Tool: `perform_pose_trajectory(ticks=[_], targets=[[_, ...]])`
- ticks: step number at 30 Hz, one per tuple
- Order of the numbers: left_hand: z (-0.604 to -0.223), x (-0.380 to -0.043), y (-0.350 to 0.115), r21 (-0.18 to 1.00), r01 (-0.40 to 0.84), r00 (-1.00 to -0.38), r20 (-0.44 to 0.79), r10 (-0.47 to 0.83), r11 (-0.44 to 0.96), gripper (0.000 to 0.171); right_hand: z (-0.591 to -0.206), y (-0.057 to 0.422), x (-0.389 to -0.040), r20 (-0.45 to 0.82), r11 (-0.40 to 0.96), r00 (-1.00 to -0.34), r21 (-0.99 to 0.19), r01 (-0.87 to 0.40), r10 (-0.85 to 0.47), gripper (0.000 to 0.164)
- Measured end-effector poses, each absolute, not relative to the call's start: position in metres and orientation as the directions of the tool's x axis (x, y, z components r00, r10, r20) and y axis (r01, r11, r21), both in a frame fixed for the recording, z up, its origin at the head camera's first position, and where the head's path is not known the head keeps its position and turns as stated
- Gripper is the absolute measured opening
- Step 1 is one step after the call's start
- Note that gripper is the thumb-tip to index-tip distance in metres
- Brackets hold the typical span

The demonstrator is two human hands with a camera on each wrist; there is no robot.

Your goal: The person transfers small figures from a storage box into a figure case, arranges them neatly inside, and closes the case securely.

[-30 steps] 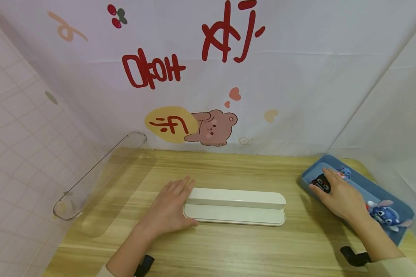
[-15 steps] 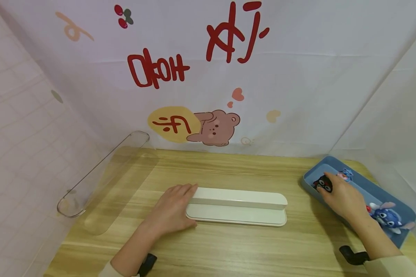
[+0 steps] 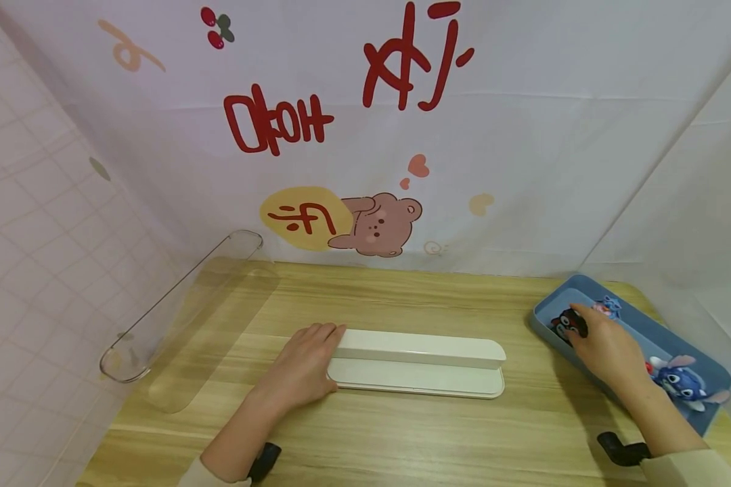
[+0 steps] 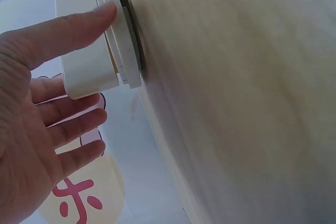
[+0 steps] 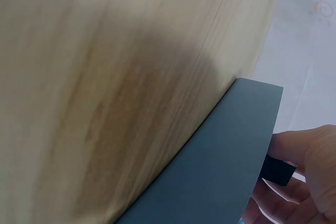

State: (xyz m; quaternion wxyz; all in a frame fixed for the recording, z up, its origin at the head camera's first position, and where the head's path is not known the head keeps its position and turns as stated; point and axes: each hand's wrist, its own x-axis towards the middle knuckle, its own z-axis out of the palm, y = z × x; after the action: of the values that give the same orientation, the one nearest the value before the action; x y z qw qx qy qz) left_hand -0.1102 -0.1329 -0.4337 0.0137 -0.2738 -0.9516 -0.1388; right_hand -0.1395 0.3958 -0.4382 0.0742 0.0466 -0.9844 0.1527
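My left hand (image 3: 301, 368) holds the left end of a long white stepped base (image 3: 420, 348) lying on the table; in the left wrist view the thumb is on its near side and the fingers reach behind it. My right hand (image 3: 609, 348) reaches into a blue tray (image 3: 715, 368) and pinches a small dark figure (image 3: 565, 325) with big round eyes. From the right wrist, the tray wall (image 5: 220, 150) hides most of that grip; a black part of the figure (image 5: 278, 170) shows between thumb and fingers.
Two blue figures stay in the tray, a small one (image 3: 609, 306) at the back and a larger big-eared one (image 3: 681, 382) in front. A clear plastic cover (image 3: 189, 331) lies at the left. White cloth (image 3: 524, 169) walls stand behind and beside the wooden table (image 3: 402, 439).
My right hand has closed its fingers on the dark figure, which has tilted slightly in the tray. My left thumb and fingers have drawn in on the white base's end.
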Motion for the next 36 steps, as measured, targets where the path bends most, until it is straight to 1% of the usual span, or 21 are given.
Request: perform_pose_trajectory(ticks=[5,16,22,36], targets=[[-0.433,-0.111,-0.131,0.264,0.519,-0.852,0.089,0.516,0.813,0.098,-0.439,0.397,-0.139,0.195,0.94,-0.977,-0.307,-0.146,-0.089,0.057],[-0.435,-0.112,-0.131,0.27,0.52,-0.852,0.097,0.514,0.81,0.098,-0.43,0.393,-0.133,0.256,0.934,-0.964,-0.32,-0.158,-0.075,0.058],[-0.435,-0.112,-0.131,0.282,0.516,-0.855,0.103,0.509,0.809,0.097,-0.421,0.389,-0.132,0.301,0.93,-0.951,-0.322,-0.174,-0.074,0.055],[-0.435,-0.112,-0.134,0.295,0.503,-0.862,0.107,0.495,0.813,0.095,-0.403,0.378,-0.119,0.327,0.931,-0.944,-0.33,-0.157,-0.043,0.055]])
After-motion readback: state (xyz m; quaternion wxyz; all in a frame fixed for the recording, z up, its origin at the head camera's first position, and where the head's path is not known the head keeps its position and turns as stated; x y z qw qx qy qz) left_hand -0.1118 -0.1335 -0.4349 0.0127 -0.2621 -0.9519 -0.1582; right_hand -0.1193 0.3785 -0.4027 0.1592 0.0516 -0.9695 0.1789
